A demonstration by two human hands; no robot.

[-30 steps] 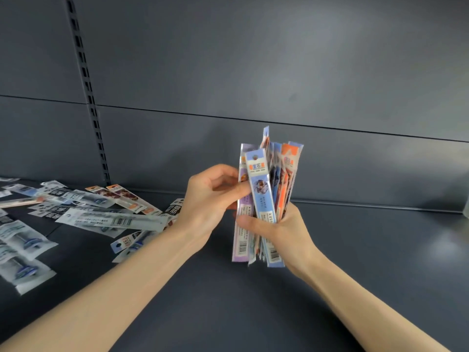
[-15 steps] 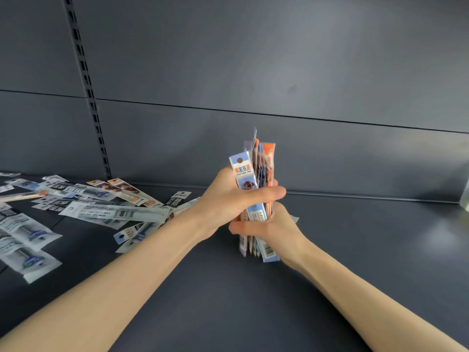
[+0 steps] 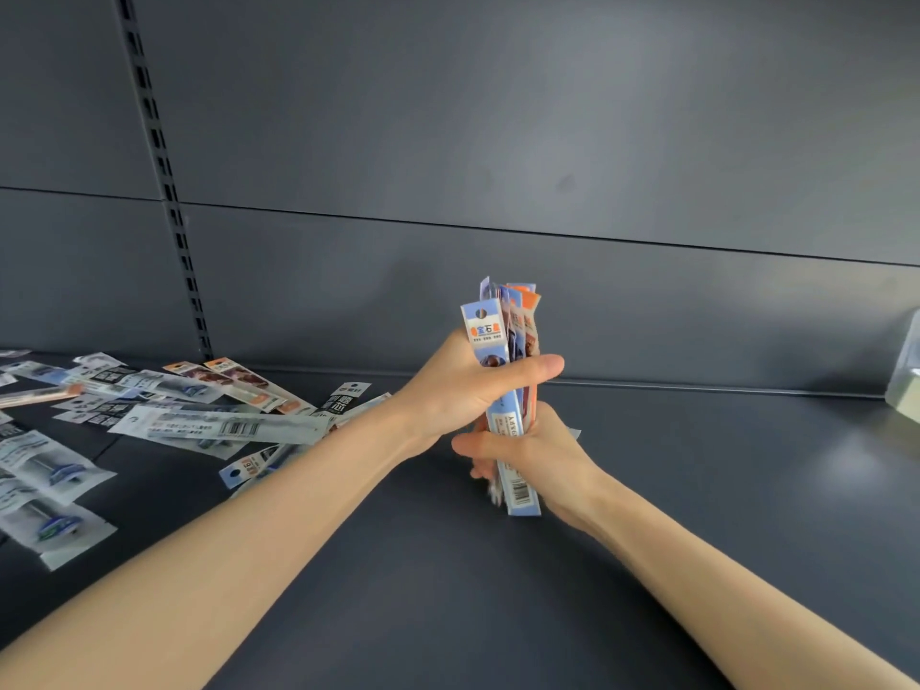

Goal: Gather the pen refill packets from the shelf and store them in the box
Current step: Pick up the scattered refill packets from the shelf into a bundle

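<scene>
A bundle of pen refill packets [image 3: 503, 323], blue, purple and orange, stands upright above the dark shelf [image 3: 697, 490]. My left hand [image 3: 463, 390] wraps around the bundle's middle, thumb across the front. My right hand [image 3: 537, 455] grips the bundle's lower part from the right; the bottom ends stick out below it. Several loose refill packets [image 3: 214, 425] lie scattered on the shelf to the left. The box is not clearly in view.
The shelf's grey back panel [image 3: 547, 166] rises right behind the hands, with a slotted upright [image 3: 164, 191] at the left. A pale, partly see-through object [image 3: 906, 381] sits at the far right edge.
My left hand has closed around the bundle's middle, and the fanned packets have been squeezed into a tight upright stack. The bundle has sunk slightly towards the shelf.
</scene>
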